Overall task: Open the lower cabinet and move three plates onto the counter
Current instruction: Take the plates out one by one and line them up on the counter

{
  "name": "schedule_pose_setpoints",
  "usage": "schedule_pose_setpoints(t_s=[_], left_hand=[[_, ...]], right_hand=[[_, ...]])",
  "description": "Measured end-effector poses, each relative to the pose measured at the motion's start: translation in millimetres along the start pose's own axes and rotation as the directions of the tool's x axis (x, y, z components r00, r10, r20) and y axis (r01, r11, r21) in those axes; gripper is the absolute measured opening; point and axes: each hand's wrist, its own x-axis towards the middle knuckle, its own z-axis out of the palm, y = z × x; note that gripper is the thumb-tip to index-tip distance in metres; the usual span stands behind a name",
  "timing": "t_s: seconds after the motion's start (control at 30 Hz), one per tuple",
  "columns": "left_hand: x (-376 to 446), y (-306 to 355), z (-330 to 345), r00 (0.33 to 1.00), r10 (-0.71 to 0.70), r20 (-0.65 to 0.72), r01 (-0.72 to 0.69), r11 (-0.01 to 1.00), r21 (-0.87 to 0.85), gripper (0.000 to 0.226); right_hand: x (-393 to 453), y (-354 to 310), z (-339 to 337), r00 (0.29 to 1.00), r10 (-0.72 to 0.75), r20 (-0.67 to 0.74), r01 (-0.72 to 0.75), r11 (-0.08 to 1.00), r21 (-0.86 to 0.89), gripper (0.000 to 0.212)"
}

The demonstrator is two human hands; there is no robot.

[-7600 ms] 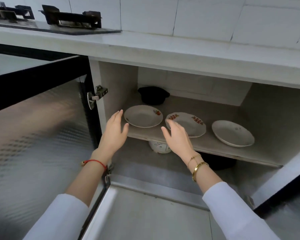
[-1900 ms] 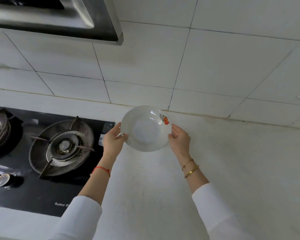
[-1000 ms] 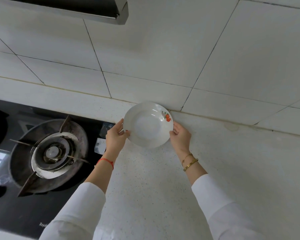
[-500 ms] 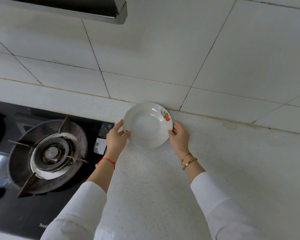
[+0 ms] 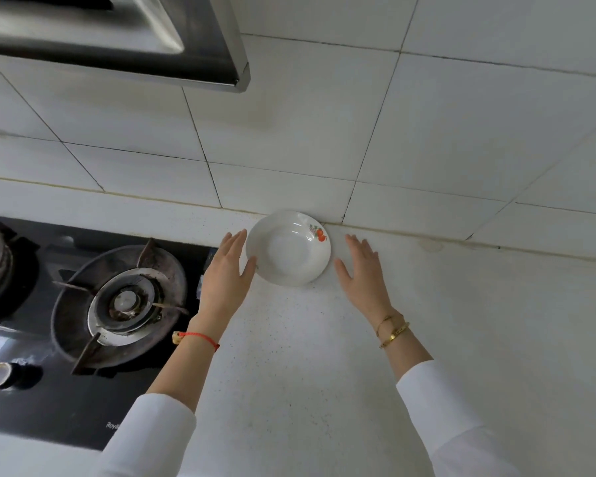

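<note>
The plate (image 5: pixel 288 249) sits on my tabletop (image 5: pixel 324 356) against the tiled wall, at 12 o'clock. My left hand (image 5: pixel 226 273) at its 9 and my right hand (image 5: pixel 363 270) at its 3 are spread flat, each grip empty

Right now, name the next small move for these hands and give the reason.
Probably draw both hands back and turn down toward the lower cabinet for the second plate. The plate already sits on the counter by the wall tiles, the left hand and right hand are open beside it, and only one plate is in view here.
</note>
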Motion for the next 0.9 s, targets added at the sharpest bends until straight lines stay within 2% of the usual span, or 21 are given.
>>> schedule_pose_setpoints(t_s=[0.17,0.43,0.9], left_hand=[[-37.1,16.5,-26.0,0.995,0.102,-0.007,-0.102,0.994,0.037,0.052],[-116.0,40.0,-56.6,0.973,0.230,0.002,-0.230,0.972,0.055,0.051],[-266.4,93.2,-68.1,0.945,0.325,-0.022,-0.325,0.946,0.020,0.046]], right_hand=[[-48.1,-6.5,-22.2,0.996,-0.051,-0.067,0.046,0.996,-0.076,0.055],[-140.0,-13.6,-59.8,0.985,-0.092,-0.149,0.077,0.991,-0.105,0.054],[-303.2,-5.3,-103.5,0.965,-0.111,-0.239,0.103,0.994,-0.044,0.051]])
